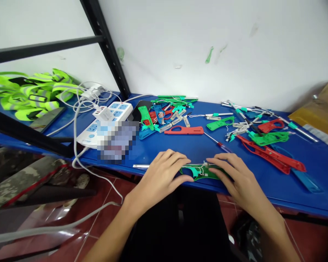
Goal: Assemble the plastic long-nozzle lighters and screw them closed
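Note:
A green lighter shell half (199, 177) lies open side up at the front edge of the blue table, with white wires and a teal trigger (193, 171) inside. My left hand (166, 169) grips its left end, thumb below and fingers above. A silver metal tube (141, 166) sticks out to the left from under that hand. My right hand (235, 173) holds the shell's right end between thumb and fingers. Just beyond the hands lie a red lighter shell half (184, 130) and a screwdriver (218, 143) with a dark red handle. My fingers hide both ends of the green shell.
Loose lighter parts lie in a pile (164, 116) at the back and another (262, 125) on the right. To the left are a white power strip (91, 136), cables and a blurred-out object (117, 140). A black rack post (109, 47) stands behind; a brown package (317, 105) sits far right.

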`<control>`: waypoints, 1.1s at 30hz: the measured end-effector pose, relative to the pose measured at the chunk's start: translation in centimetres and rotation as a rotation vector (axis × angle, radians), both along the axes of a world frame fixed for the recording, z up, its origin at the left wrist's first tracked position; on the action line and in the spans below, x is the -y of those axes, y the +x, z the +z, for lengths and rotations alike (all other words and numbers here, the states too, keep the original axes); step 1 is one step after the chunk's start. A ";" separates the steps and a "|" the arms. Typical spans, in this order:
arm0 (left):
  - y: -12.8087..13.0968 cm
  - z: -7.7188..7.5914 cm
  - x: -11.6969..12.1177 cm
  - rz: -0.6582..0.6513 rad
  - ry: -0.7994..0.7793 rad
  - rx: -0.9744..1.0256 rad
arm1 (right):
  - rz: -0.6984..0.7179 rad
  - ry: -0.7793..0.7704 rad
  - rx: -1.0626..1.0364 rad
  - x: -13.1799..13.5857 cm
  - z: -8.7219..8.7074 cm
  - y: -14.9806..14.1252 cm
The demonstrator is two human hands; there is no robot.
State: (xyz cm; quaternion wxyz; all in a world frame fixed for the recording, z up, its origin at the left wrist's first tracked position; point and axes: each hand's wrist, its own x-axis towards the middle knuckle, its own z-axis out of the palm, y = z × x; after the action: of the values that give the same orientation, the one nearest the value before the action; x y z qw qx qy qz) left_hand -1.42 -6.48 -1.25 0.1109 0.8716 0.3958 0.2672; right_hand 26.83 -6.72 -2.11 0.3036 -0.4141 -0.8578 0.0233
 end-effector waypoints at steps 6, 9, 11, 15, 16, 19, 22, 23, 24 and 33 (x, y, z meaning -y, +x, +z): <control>-0.2 0.2 0.0 -0.012 0.080 -0.046 | 0.014 -0.041 -0.015 0.1 0.4 0.2; -0.3 0.2 0.0 -0.005 0.103 -0.056 | 0.002 -0.058 -0.013 0.1 0.6 0.2; -0.2 0.2 -0.1 -0.011 0.100 -0.051 | -0.006 -0.076 -0.004 0.2 0.7 0.3; 0.1 0.2 -0.2 -0.015 0.073 -0.034 | -0.030 -0.096 -0.014 0.3 0.7 0.3; 0.2 0.2 -0.2 -0.013 0.069 -0.033 | -0.037 -0.099 -0.021 0.3 0.7 0.3; 0.2 0.2 -0.3 -0.021 0.079 -0.045 | -0.044 -0.102 -0.033 0.3 0.9 0.2; 0.2 0.1 -0.3 -0.045 0.083 -0.052 | -0.035 -0.056 -0.017 0.3 1.3 0.3; 0.2 0.1 -0.2 -0.049 0.078 -0.051 | -0.038 -0.028 -0.004 0.4 1.4 0.3; 0.2 0.1 -0.2 -0.052 0.072 -0.050 | -0.042 -0.002 0.015 0.5 1.5 0.3; 0.4 0.1 -0.1 -0.040 0.074 -0.050 | -0.054 0.176 0.159 1.8 2.1 -0.5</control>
State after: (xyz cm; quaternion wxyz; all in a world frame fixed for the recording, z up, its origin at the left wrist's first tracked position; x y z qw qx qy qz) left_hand -1.07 -6.37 -1.17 0.0741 0.8891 0.3711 0.2575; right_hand 26.37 -8.54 0.00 0.2704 -0.4094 -0.8664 -0.0931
